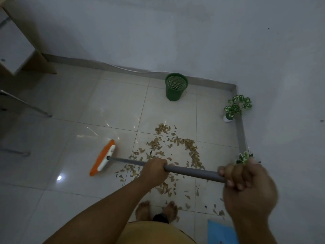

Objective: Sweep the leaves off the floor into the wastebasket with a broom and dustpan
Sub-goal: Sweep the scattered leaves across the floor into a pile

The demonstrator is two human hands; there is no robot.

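Observation:
Both my hands grip the grey handle of a broom [191, 170]. My left hand [154, 170] holds it mid-shaft, and my right hand [246, 180] holds the near end. The broom's orange-and-white head [103, 158] rests on the tiles to the left of the dry brown leaves [175, 152], which lie scattered over the floor in front of my bare feet. A green mesh wastebasket [175, 87] stands upright against the far wall. A blue flat thing [219, 232], perhaps the dustpan, lies at the bottom right, partly hidden by my right arm.
A small potted plant [235, 107] stands in the right corner, and another plant [245, 156] sits by the right wall behind my right hand. A wooden desk [22, 50] and metal chair legs [26, 104] stand at the left. A white cable runs along the far baseboard.

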